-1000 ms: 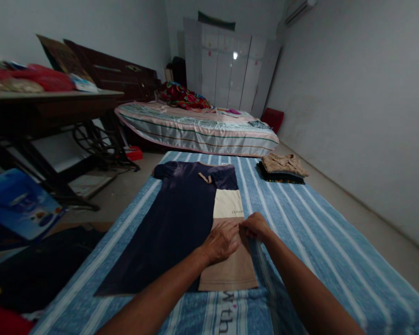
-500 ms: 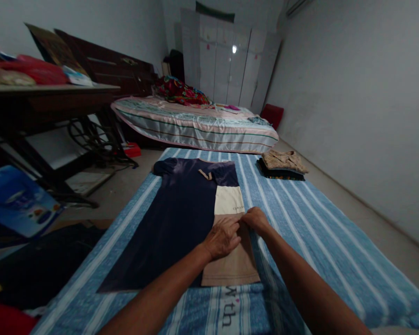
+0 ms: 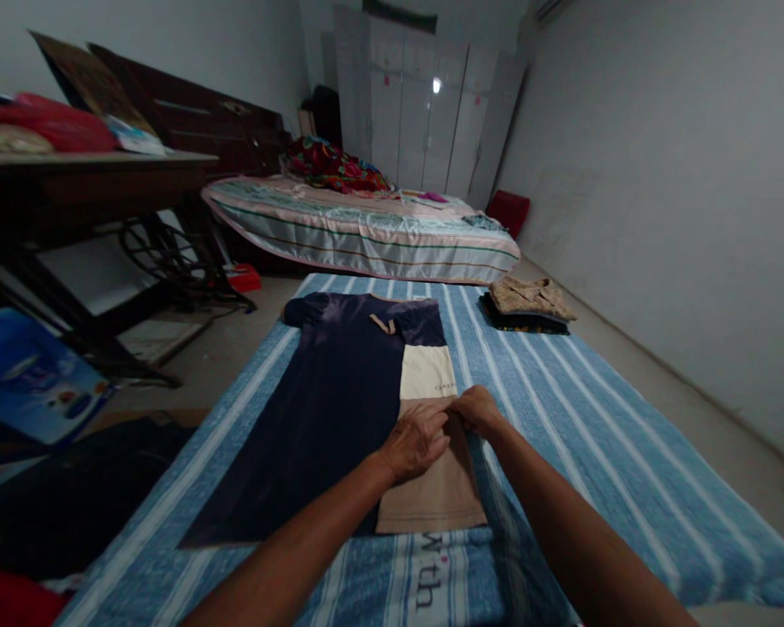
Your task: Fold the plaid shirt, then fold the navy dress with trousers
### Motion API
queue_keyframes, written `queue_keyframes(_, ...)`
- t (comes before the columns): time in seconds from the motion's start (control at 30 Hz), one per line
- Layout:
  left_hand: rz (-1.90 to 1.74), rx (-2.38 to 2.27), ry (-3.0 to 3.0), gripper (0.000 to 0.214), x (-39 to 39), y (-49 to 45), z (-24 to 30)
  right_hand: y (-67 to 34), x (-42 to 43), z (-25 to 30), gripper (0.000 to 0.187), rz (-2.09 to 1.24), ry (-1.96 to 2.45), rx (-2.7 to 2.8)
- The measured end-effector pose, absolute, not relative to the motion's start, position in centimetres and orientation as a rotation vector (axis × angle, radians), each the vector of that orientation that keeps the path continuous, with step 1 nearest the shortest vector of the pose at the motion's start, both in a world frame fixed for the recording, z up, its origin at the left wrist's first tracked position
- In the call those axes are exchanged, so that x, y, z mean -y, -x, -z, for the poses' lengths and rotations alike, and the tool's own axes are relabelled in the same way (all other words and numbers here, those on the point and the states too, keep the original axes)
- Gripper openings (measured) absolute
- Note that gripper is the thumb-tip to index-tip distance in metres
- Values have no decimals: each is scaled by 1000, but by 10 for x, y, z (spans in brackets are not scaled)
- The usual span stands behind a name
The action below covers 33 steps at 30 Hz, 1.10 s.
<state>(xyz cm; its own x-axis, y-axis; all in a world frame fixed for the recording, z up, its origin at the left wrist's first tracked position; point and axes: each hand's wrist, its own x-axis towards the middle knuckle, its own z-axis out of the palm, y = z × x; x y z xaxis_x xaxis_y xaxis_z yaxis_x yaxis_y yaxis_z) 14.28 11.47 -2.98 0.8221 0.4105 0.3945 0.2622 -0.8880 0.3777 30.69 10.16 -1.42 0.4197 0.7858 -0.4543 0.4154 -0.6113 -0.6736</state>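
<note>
A navy T-shirt [image 3: 327,409] lies spread on the blue striped bed cover, back side up. Its right side is folded inward, so a strip with a navy, a cream and a brown block shows, with small lettering at the cream block's edge. My left hand [image 3: 416,442] rests on the brown block, its fingers loosely stretched toward the folded edge. At that edge my right hand [image 3: 476,409] is closed, pinching the shirt's fabric. The fingertips of both hands nearly meet. The folded sleeve lies across the shirt's upper part.
Folded clothes [image 3: 529,305] are stacked at the far right of the striped bed cover [image 3: 575,418]. Beyond stands another bed [image 3: 366,231] with a red floral blanket [image 3: 340,165]. To the left are a sewing-machine table [image 3: 91,165] and a blue package [image 3: 36,374].
The view has shifted very slightly. Both hands and the T-shirt stay practically where they were.
</note>
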Motion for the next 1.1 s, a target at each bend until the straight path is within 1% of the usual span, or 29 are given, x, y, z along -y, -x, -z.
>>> queue_keyframes(0.1,-685,-510,-2687,22,-115,-144,29,-306,-102,13,23,-1104,2213,997)
queue_keyframes(0.2,-684,-521,-2670,19,-118,-146,27,-306,-102,11,22,-1137,2208,985)
queue_keyframes(0.27,-657,-560,-2683,20,-122,-151,23,-307,-102,11,22,-1153,2203,976)
queue_keyframes(0.43,-361,-680,-2827,26,-146,-179,-1,-306,-101,12,24,-1174,2199,945)
queue_keyframes(0.63,40,-523,-2881,21,-178,-222,-19,-306,-97,7,24,-1183,2173,916)
queue_keyframes(0.77,213,-516,-2909,13,-189,-237,-23,-308,-97,5,26,-1180,2137,906)
queue_keyframes(0.9,281,-492,-2913,10,-196,-239,-22,-311,-97,7,27,-1193,2110,911)
queue_keyframes(1.1,207,-487,-2908,11,-196,-231,-14,-316,-95,9,27,-1245,2116,1013)
